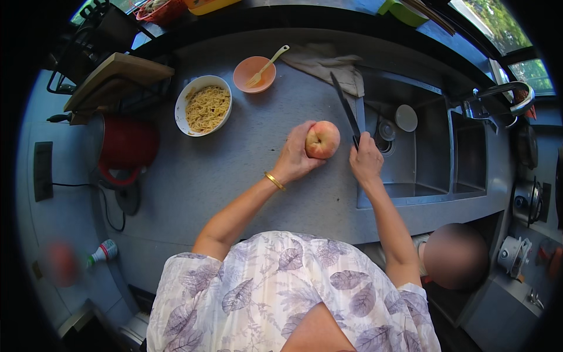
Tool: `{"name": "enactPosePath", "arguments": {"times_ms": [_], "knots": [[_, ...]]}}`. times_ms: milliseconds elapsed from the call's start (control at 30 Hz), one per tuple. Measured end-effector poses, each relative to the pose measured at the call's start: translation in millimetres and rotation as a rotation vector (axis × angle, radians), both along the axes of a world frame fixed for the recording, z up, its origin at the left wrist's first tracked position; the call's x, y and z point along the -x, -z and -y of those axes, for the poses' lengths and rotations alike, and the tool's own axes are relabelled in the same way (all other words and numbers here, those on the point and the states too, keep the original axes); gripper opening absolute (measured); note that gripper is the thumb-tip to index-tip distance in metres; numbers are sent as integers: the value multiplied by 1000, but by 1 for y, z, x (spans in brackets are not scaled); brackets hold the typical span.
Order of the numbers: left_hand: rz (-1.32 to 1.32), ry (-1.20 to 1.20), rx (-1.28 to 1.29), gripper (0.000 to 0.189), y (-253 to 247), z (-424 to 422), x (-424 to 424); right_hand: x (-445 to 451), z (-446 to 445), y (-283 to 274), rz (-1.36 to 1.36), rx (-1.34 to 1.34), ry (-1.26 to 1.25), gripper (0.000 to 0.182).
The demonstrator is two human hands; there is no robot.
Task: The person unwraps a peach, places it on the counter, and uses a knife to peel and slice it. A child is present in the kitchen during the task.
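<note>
My left hand [299, 152] holds a pinkish-yellow peach [323, 140] above the grey countertop [246, 176]. In my right hand [367, 159] is the black handle of a knife; its dark blade [344, 102] points up and to the left, apart from the peach. A white bowl [177, 115] of noodles stands to the left. Beside it, an orange bowl [237, 74] has a pale fork [268, 67] lying in it. A beige cloth [330, 66] lies crumpled near the knife tip.
A metal sink [433, 132] with a faucet [497, 99] lies to the right, a white dish [406, 118] inside. At the left are a red pot [127, 143] and wooden cutting boards [118, 81]. Another person [455, 255] is low at the right, near the counter edge.
</note>
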State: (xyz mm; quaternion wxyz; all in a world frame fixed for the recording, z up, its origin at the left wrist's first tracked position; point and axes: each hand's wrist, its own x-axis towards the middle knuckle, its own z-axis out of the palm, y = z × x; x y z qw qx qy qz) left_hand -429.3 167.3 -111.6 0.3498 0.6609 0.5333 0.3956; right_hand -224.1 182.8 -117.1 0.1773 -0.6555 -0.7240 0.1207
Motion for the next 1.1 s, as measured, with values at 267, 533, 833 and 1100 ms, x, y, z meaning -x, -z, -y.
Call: {"name": "enactPosePath", "arguments": {"times_ms": [267, 533, 833, 1100], "knots": [[68, 46, -113, 82, 13, -3, 7, 6, -23, 3, 185, -75, -190, 31], [-82, 176, -223, 83, -23, 7, 22, 29, -20, -73, -709, 627, -242, 77], [398, 215, 374, 91, -76, 41, 47, 44, 16, -98, -788, 662, -399, 85], [475, 273, 641, 70, -91, 51, 53, 52, 39, -115, -693, 629, -444, 84]]}}
